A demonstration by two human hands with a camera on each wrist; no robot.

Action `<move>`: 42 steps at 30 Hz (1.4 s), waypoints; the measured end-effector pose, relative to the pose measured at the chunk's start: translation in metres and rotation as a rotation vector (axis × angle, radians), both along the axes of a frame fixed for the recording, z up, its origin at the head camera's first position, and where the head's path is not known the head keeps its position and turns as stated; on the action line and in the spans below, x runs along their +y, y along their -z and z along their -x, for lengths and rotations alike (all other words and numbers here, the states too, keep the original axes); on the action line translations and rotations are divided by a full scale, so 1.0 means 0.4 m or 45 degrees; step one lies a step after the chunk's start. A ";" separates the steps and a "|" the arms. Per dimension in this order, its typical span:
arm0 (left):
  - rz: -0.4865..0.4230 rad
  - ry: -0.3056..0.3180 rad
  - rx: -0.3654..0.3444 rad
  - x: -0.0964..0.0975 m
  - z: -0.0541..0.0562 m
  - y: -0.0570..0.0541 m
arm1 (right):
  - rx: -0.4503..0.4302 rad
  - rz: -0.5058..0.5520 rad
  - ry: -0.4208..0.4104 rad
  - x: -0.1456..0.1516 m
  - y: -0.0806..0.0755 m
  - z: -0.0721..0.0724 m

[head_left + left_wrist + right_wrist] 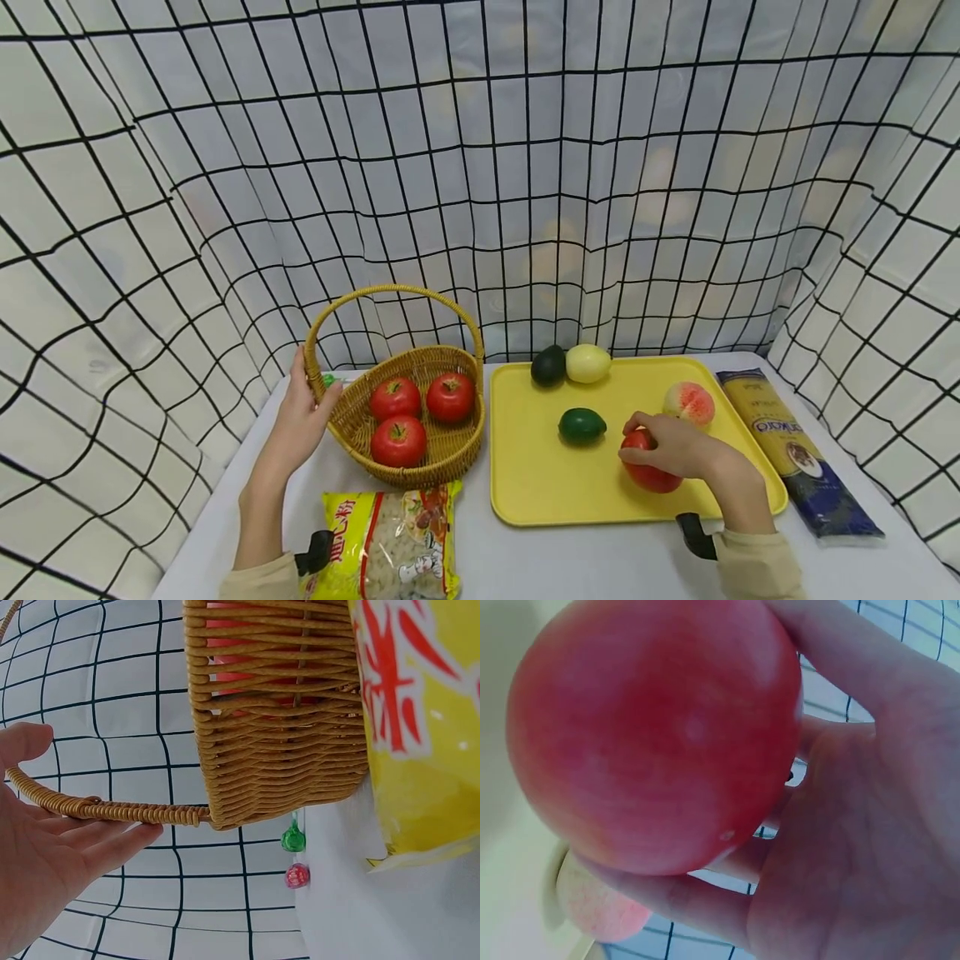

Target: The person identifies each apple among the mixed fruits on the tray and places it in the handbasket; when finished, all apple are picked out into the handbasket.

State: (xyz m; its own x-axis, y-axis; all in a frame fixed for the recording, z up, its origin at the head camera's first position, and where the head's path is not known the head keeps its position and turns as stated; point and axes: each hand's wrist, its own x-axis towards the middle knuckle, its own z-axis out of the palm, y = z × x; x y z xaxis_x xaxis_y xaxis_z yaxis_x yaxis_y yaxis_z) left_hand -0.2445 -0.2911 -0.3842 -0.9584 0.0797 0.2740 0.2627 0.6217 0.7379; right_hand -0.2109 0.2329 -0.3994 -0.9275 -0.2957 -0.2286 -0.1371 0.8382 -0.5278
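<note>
In the head view my right hand (671,446) grips a red apple (651,477) over the yellow tray (525,492). The right wrist view shows this apple (656,735) large, with thumb and fingers around its sides. My left hand (294,421) touches the handle of a wicker basket (442,475) at its left side. Seen from the left wrist, the fingers lie fairly straight along the handle (142,812), and the thumb stands apart from it. Three red apples (399,442) sit in the basket, which looks tilted.
On the tray lie a dark avocado (549,367), a yellow lemon (587,363), a green fruit (582,426) and a peach (690,403). A yellow food bag (397,542) lies before the basket, a blue-and-gold packet (798,454) right of the tray. Small wrapped candies (295,875) lie behind the basket. Gridded cloth walls surround the table.
</note>
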 end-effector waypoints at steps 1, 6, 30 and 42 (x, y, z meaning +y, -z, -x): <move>0.002 -0.002 0.001 -0.001 -0.002 0.001 | 0.008 0.014 -0.014 -0.009 -0.001 -0.002; 0.019 -0.022 0.001 -0.010 -0.010 0.005 | 0.004 0.070 -0.050 -0.056 -0.009 -0.011; -0.012 -0.005 0.008 -0.005 -0.004 -0.006 | 0.253 0.080 -0.351 -0.290 -0.056 -0.030; -0.011 -0.001 0.006 -0.002 0.002 -0.002 | 0.441 0.084 -0.652 -0.482 -0.130 0.102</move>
